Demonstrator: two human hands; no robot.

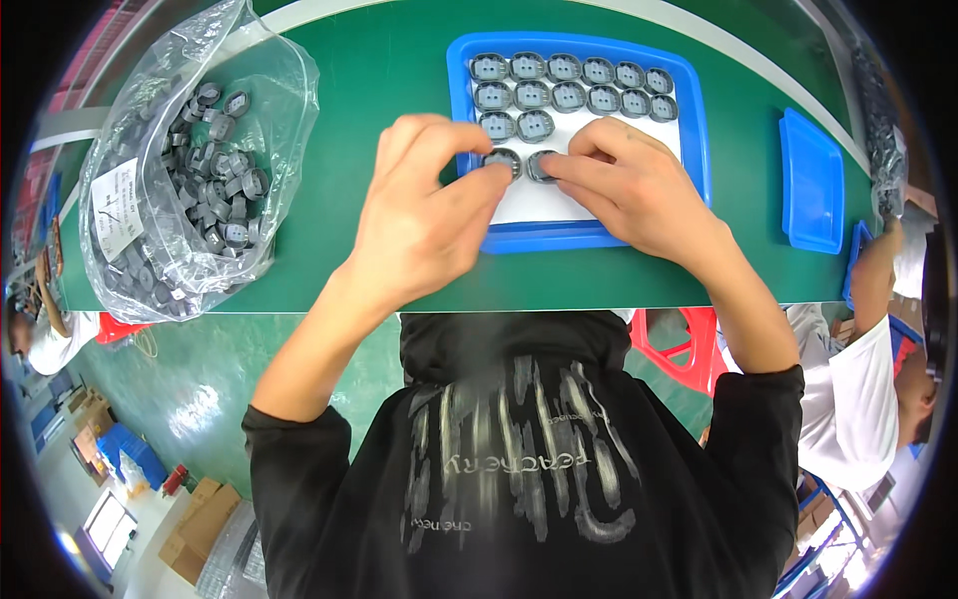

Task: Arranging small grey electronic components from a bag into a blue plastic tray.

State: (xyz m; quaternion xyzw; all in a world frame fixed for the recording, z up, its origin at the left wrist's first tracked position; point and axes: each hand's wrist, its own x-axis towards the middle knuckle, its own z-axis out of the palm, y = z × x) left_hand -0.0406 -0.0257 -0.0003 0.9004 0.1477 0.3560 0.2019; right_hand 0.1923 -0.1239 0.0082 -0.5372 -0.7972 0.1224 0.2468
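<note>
A blue tray (707, 150) lined with a white sheet (589, 132) lies on the green table in front of me. Rows of small oval dark-grey plastic parts (564, 67) with pale faces fill its upper area. Over the tray's lower left side, my left hand (427, 205) pinches one such oval part (503, 160) between thumb and forefinger. Just to its right, my right hand (634, 185) has its fingertips closed on another oval part (540, 167). Both parts sit at the white sheet, below the short third row. My fingers partly cover each of them.
On the left, an open clear plastic bag (289, 130) with a white label holds many more loose grey parts (215, 180). A smaller blue tray (813, 185) rests at the table's right. Beyond it a co-worker (848, 399) sits close by. A red stool (684, 349) stands below the table edge.
</note>
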